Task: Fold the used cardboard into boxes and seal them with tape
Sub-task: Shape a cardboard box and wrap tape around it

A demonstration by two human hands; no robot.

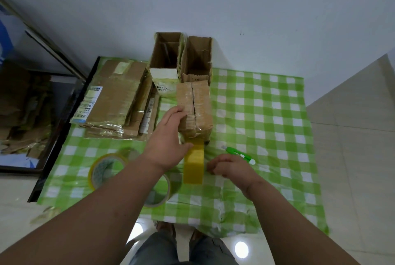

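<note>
Covering low table, green checked cloth (pixel 267 102) is seen. Stack of flattened cardboard (pixel 115 102) is laid at left. Two open boxes (pixel 181 57) are stood by wall. Folded box (pixel 195 107) is set mid-cloth, flaps closed, seam on top. Left hand (pixel 168 138) is pressed flat against box's left side, fingers straight. Yellow tape roll (pixel 193 165) is held on edge by right hand (pixel 228 167), fingers curled round it, strip stuck to box's near end. Two spare tape rolls (pixel 106 168) and green cutter (pixel 239 154) are laid nearby.
</note>
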